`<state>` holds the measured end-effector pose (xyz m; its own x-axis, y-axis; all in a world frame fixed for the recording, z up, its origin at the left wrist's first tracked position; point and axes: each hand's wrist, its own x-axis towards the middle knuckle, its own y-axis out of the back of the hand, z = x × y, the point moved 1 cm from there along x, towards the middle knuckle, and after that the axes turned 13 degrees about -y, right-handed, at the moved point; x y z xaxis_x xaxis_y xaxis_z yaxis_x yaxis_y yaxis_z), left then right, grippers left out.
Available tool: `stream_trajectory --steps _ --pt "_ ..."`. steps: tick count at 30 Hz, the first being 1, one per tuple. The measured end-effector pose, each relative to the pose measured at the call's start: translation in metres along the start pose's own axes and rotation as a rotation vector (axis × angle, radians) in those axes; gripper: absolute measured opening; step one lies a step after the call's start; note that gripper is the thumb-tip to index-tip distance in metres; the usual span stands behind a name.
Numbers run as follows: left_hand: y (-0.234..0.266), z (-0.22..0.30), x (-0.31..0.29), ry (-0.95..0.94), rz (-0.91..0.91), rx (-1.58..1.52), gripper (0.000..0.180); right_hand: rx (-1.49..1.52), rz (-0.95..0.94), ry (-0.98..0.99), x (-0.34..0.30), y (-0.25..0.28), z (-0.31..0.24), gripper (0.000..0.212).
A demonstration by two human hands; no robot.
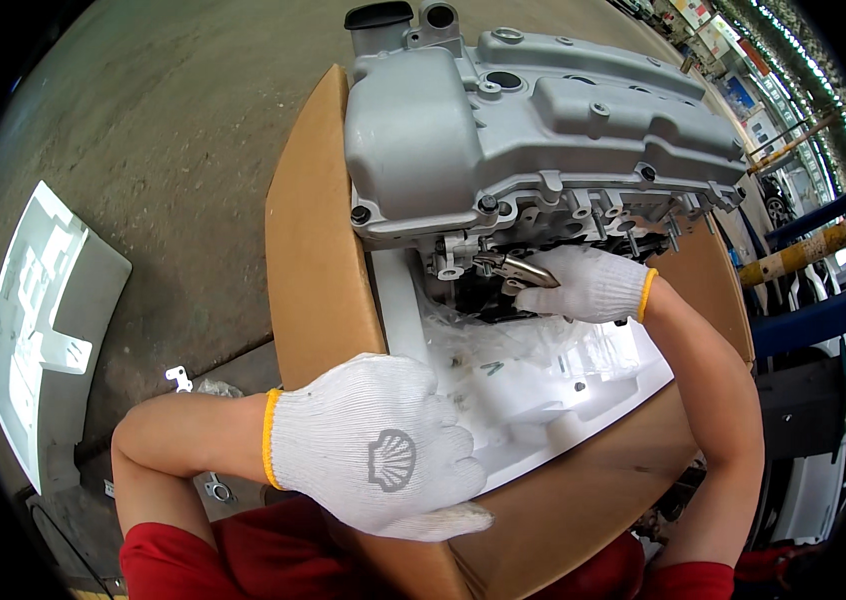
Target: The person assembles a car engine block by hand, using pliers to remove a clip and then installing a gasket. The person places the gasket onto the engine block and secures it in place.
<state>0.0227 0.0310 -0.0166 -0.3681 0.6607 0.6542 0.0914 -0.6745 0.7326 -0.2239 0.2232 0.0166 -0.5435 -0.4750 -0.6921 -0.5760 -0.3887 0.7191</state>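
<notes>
Two gloved hands are seen in the head view, well apart from each other. The right hand [593, 285], at right of the centre, closes its thumb and fingers around a metal tool [523, 270], which looks like pliers. The tip of this tool is near the lower side of a grey engine [533, 135], but whether it touches I cannot tell. The engine occupies the upper middle of the frame, with a black cap [379, 15] at its upper left end. The left hand [378, 450], at lower centre, lies back upward over the near edge of a cardboard box [318, 230]; its palm is hidden, so I cannot tell if it grips something. Inside the box, below the engine, are a white liner [533, 445] and clear crumpled plastic [533, 345]. At the left of the frame, a white bent piece [23, 290] stands on the brown floor [183, 130]. At far right, a yellow pole [808, 247] slants.
</notes>
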Motion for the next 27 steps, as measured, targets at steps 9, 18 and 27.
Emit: stream_trajectory --steps 9,18,27 --pt "-0.005 0.000 -0.003 0.032 0.131 -0.101 0.051 -0.228 0.148 -0.126 0.002 0.004 -0.005 0.076" --pt "-0.005 0.002 -0.006 0.071 0.088 -0.115 0.049 -0.171 0.410 -0.141 0.014 -0.032 -0.009 0.069" --pt "-0.007 0.002 -0.006 0.090 0.114 -0.088 0.052 0.735 0.359 0.086 0.060 -0.105 0.006 0.054"
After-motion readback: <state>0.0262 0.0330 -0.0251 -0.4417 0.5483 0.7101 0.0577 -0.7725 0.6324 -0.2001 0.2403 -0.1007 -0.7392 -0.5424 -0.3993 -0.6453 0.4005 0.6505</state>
